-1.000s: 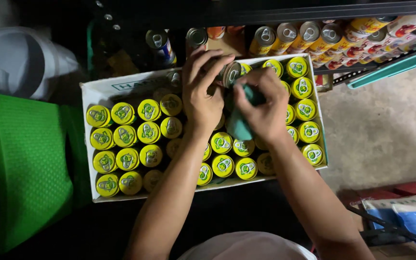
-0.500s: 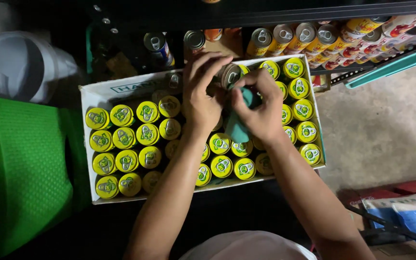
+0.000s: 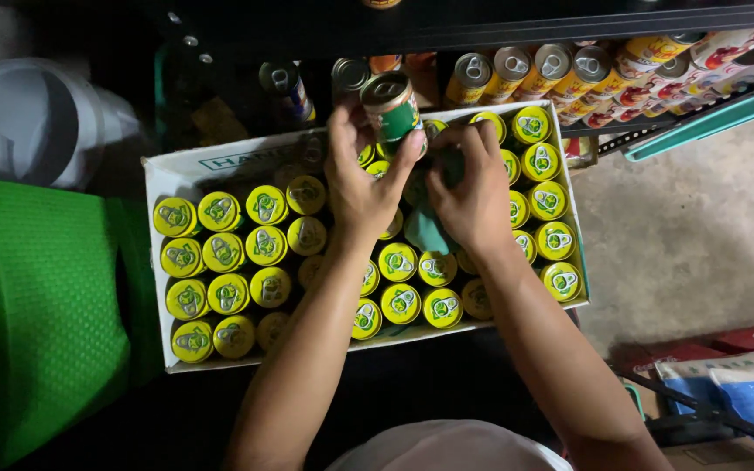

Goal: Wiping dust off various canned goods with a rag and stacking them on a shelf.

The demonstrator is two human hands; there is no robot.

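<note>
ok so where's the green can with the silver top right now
In the head view the green can is lifted in the left hand, above the far edge of the white cardboard tray of yellow-lidded cans, just left of the right hand.

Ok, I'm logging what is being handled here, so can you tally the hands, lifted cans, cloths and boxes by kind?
Hands: 2, the left hand and the right hand
Lifted green can, in the left hand: 1
Teal cloth, under the right hand: 1
Cardboard box of yellow-topped cans: 1
Total: 5
</note>
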